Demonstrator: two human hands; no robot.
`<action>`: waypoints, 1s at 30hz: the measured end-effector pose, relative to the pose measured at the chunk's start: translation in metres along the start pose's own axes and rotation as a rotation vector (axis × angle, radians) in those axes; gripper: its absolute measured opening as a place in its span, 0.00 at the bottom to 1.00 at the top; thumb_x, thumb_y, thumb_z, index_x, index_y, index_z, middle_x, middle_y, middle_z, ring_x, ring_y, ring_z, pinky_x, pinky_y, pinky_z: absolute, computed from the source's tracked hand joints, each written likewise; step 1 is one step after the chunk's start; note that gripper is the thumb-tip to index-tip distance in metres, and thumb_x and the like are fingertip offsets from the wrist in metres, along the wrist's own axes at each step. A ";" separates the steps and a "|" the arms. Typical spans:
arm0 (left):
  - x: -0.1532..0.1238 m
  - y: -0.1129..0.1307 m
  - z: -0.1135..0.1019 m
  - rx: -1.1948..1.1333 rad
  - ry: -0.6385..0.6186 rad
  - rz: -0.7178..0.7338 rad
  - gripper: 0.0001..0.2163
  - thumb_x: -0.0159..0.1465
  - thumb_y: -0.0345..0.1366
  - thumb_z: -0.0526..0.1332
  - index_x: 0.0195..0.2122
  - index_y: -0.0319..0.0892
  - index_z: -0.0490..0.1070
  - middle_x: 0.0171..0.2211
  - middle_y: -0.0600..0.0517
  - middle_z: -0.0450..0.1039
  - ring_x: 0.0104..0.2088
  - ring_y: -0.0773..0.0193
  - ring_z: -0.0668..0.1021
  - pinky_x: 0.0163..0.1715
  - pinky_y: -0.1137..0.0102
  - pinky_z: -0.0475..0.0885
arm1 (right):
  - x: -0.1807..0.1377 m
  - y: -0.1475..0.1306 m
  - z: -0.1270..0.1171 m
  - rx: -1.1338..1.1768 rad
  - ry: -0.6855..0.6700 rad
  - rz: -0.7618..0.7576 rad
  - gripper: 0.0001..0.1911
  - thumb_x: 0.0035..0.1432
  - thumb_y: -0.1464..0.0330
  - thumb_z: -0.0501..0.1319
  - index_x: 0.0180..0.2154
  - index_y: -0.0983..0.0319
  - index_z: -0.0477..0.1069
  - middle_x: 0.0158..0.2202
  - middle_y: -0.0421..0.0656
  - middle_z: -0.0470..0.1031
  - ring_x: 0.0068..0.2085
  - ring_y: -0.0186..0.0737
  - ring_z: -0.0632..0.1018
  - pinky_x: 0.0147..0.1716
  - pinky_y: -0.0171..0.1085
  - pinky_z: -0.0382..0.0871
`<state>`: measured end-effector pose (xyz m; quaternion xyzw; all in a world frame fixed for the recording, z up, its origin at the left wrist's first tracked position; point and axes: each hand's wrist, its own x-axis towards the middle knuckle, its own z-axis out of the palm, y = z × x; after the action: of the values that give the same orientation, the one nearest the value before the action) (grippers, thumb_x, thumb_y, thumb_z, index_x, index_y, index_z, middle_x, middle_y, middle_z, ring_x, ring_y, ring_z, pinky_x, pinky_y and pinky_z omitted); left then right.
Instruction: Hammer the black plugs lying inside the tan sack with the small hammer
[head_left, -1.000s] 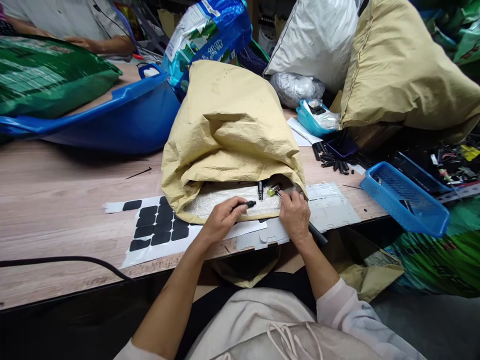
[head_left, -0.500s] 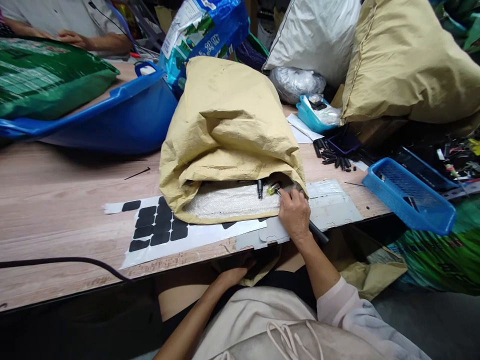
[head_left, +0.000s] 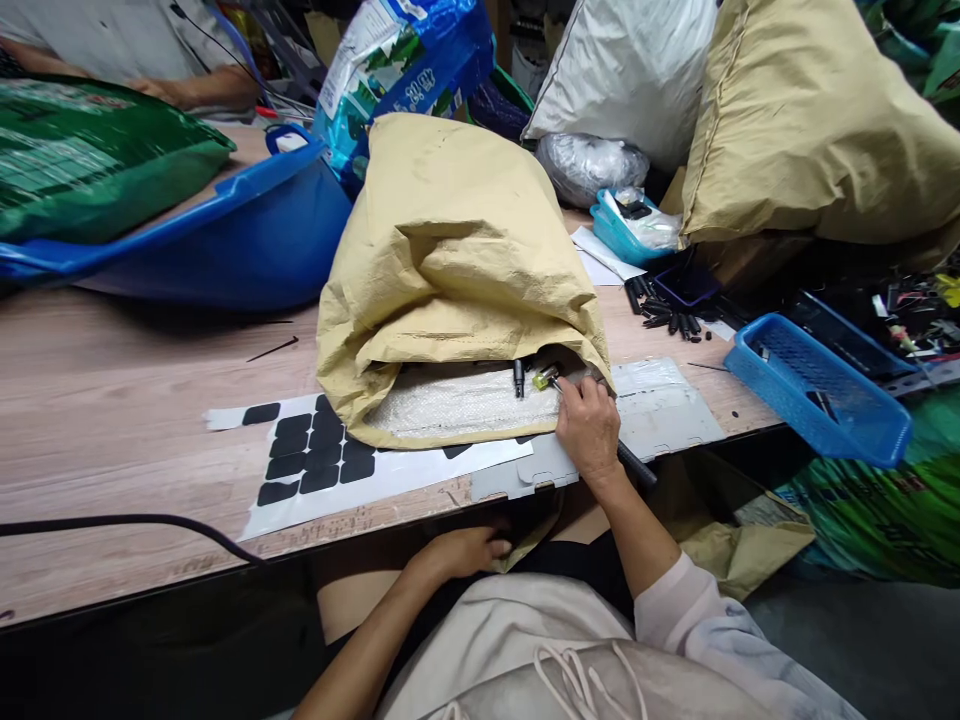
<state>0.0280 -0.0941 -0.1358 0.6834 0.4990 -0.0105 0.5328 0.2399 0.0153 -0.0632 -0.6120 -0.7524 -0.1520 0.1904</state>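
Observation:
A big tan paper sack lies on the wooden table with its mouth facing me. My right hand rests at the mouth, fingers closed round a thin black tool whose handle sticks out behind the palm. Just ahead of its fingertips lie a small yellow-green part and a black cylindrical part. My left hand is below the table edge in my lap, fingers curled at a tan bag there; whether it holds anything is hidden.
A white sheet with black adhesive pads lies left of the sack. A blue tub stands far left, a blue basket at the right edge, loose black parts behind. Another person's arm rests at the far left.
My left hand has left the sack's mouth, where it held a small black part, and dropped below the table edge to my lap. My right hand has stayed put.

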 end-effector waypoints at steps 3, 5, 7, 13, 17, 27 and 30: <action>-0.033 0.038 -0.028 -0.014 -0.112 0.255 0.16 0.67 0.46 0.61 0.51 0.48 0.81 0.45 0.48 0.84 0.45 0.52 0.83 0.47 0.64 0.74 | 0.000 0.000 0.000 -0.003 0.002 0.000 0.18 0.70 0.72 0.54 0.54 0.61 0.77 0.41 0.50 0.72 0.42 0.48 0.68 0.40 0.42 0.60; -0.044 0.065 -0.056 -0.088 -0.050 0.393 0.15 0.71 0.46 0.58 0.49 0.47 0.81 0.44 0.50 0.84 0.42 0.57 0.82 0.45 0.68 0.73 | 0.000 0.000 0.000 0.000 -0.005 0.003 0.17 0.70 0.72 0.54 0.54 0.61 0.77 0.41 0.50 0.72 0.42 0.48 0.68 0.41 0.42 0.60; -0.041 0.083 -0.087 -0.080 0.140 0.404 0.15 0.72 0.46 0.56 0.43 0.46 0.81 0.40 0.52 0.83 0.39 0.58 0.81 0.41 0.69 0.72 | 0.000 0.000 0.000 0.003 -0.008 0.003 0.17 0.70 0.72 0.55 0.55 0.61 0.77 0.41 0.50 0.72 0.42 0.48 0.69 0.41 0.42 0.60; 0.010 0.086 -0.166 0.260 0.797 -0.072 0.10 0.67 0.35 0.57 0.35 0.43 0.78 0.33 0.45 0.80 0.34 0.51 0.78 0.35 0.63 0.68 | 0.000 0.000 0.002 0.004 -0.006 0.001 0.18 0.68 0.72 0.56 0.55 0.61 0.77 0.42 0.50 0.73 0.43 0.49 0.68 0.41 0.43 0.60; 0.032 0.090 -0.197 0.263 0.940 -0.162 0.14 0.66 0.33 0.59 0.50 0.45 0.78 0.43 0.42 0.81 0.44 0.42 0.80 0.43 0.57 0.71 | 0.000 0.000 0.002 0.004 -0.001 -0.006 0.16 0.69 0.71 0.56 0.54 0.61 0.77 0.41 0.49 0.73 0.43 0.49 0.68 0.41 0.43 0.60; 0.062 0.103 -0.198 0.386 0.984 -0.292 0.16 0.69 0.42 0.60 0.54 0.42 0.76 0.56 0.38 0.73 0.58 0.42 0.76 0.54 0.56 0.75 | 0.002 -0.001 0.000 0.004 -0.032 0.005 0.16 0.71 0.70 0.56 0.55 0.61 0.76 0.41 0.48 0.72 0.43 0.48 0.68 0.41 0.42 0.59; 0.060 0.096 -0.195 0.421 1.001 -0.282 0.15 0.69 0.44 0.61 0.52 0.43 0.77 0.55 0.39 0.74 0.57 0.42 0.76 0.54 0.55 0.74 | 0.002 -0.001 0.000 0.004 -0.033 0.002 0.16 0.70 0.71 0.55 0.55 0.61 0.76 0.41 0.48 0.72 0.43 0.48 0.68 0.41 0.42 0.59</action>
<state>0.0244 0.0964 -0.0158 0.6234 0.7645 0.1448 0.0765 0.2389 0.0167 -0.0626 -0.6147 -0.7552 -0.1401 0.1793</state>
